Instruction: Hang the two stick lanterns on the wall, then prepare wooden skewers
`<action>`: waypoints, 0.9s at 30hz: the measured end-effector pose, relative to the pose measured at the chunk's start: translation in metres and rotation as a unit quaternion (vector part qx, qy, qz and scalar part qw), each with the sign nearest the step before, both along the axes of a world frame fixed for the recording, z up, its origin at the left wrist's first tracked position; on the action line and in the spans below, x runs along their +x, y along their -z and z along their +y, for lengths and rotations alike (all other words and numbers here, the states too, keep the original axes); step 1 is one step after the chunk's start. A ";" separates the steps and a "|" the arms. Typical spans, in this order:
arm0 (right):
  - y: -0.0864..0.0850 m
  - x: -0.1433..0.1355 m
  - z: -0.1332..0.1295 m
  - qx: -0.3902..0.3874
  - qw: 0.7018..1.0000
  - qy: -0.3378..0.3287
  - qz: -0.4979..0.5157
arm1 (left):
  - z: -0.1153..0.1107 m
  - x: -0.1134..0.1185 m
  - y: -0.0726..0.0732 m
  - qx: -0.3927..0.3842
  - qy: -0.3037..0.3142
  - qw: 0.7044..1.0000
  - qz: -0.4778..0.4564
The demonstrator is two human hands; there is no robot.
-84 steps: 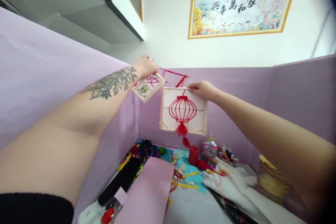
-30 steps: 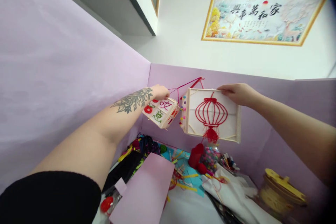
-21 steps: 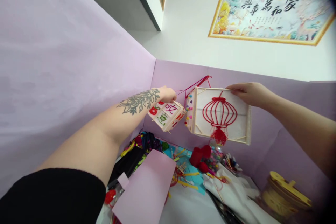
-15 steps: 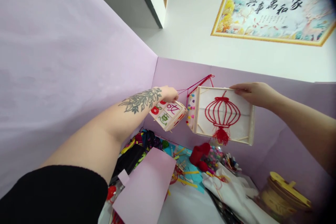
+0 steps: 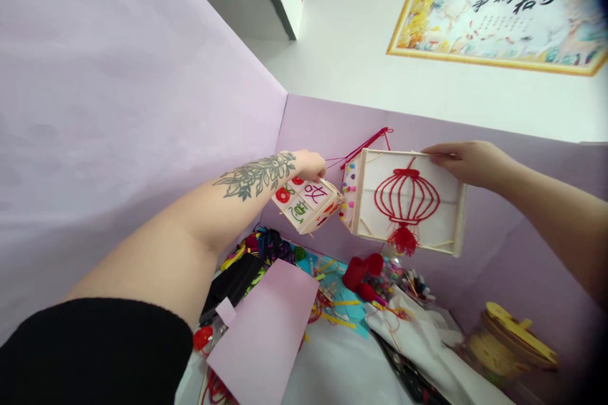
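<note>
My left hand (image 5: 310,166) is closed on the top edge of a small box-shaped lantern (image 5: 310,204). Its sides carry red loops and purple and green written characters, and it hangs tilted. On the right, my right hand (image 5: 468,161) pinches the upper edge of a larger lantern (image 5: 406,202), the thumb hidden behind it. That one has a pale wooden frame and a white panel with a red lantern figure and red tassel. Coloured pom-poms dot its left side. A red stick (image 5: 365,147) with red cord rises behind it.
Below lie a pink board (image 5: 268,335), black scissors (image 5: 408,370), white cloth (image 5: 422,338), red rolls (image 5: 355,273) and scattered coloured strips. A lidded jar (image 5: 510,342) stands at right. Lilac panels (image 5: 156,95) enclose the left and back.
The view has shifted slightly, so the wall picture sits higher and further right. Both hands keep their hold, and the two lanterns stay in nearly the same place.
</note>
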State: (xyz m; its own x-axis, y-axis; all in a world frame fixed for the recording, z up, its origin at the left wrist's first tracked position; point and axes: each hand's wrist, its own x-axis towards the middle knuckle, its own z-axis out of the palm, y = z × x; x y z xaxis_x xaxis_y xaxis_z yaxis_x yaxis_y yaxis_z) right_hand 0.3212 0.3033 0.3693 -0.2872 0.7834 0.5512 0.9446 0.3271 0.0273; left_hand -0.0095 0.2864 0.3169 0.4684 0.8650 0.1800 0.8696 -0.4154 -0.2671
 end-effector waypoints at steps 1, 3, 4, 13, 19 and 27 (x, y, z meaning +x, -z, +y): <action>0.000 0.000 -0.001 0.000 1.000 -0.003 -0.003 | 0.001 0.001 0.002 0.000 0.005 1.000 -0.003; 0.001 0.000 -0.002 0.002 1.000 -0.014 -0.011 | 0.002 0.002 0.005 0.000 0.014 1.000 -0.011; 0.001 0.001 -0.002 0.003 1.000 -0.019 -0.013 | 0.003 0.002 0.005 -0.001 0.019 1.000 -0.021; 0.005 0.004 -0.001 0.017 0.998 -0.050 -0.030 | -0.003 -0.033 0.013 0.137 0.044 0.921 -0.361; 0.009 0.007 0.008 0.067 0.990 -0.107 -0.066 | -0.007 -0.046 0.117 0.132 -0.115 0.854 -0.490; 0.008 0.007 0.010 0.077 0.989 -0.101 -0.080 | 0.003 -0.040 0.194 0.096 -0.131 0.839 -0.519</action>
State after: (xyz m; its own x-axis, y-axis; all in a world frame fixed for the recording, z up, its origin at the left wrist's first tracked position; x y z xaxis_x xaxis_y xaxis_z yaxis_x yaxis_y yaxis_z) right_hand 0.3285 0.3129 0.3617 -0.5222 0.6118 0.5942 0.8402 0.4884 0.2355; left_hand -0.0495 0.2896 0.1226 -0.2296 0.8224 0.5205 0.7295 -0.2087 0.6514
